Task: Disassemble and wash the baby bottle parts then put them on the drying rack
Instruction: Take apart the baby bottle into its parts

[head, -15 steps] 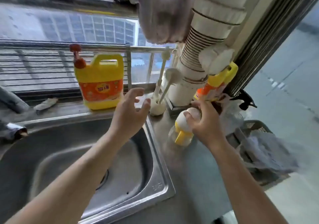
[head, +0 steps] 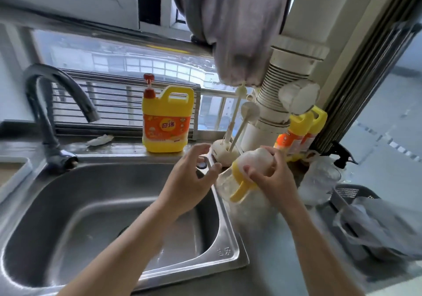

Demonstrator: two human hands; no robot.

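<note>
A clear baby bottle [head: 230, 182] with a yellow collar, yellow handles and a white cap is tilted over the counter at the sink's right rim. My right hand [head: 271, 177] is closed around its cap and collar. My left hand [head: 191, 179] hovers just left of the bottle over the sink's right edge, fingers spread, holding nothing. Bottle brushes [head: 237, 124] stand in a white holder behind the bottle. A dark basket [head: 351, 193], partly under a plastic bag, sits at the right.
The steel sink [head: 102, 216] fills the lower left, with a grey faucet [head: 50, 113] at its back left. A yellow detergent jug [head: 166, 120] stands on the sill. More yellow bottles [head: 301, 131], a black spray nozzle [head: 342, 156] and a white drain pipe [head: 280, 85] crowd the right corner.
The bottle has been lifted and tilted toward the sink in my right hand. My left hand has moved closer to it. The view has tilted, showing the faucet.
</note>
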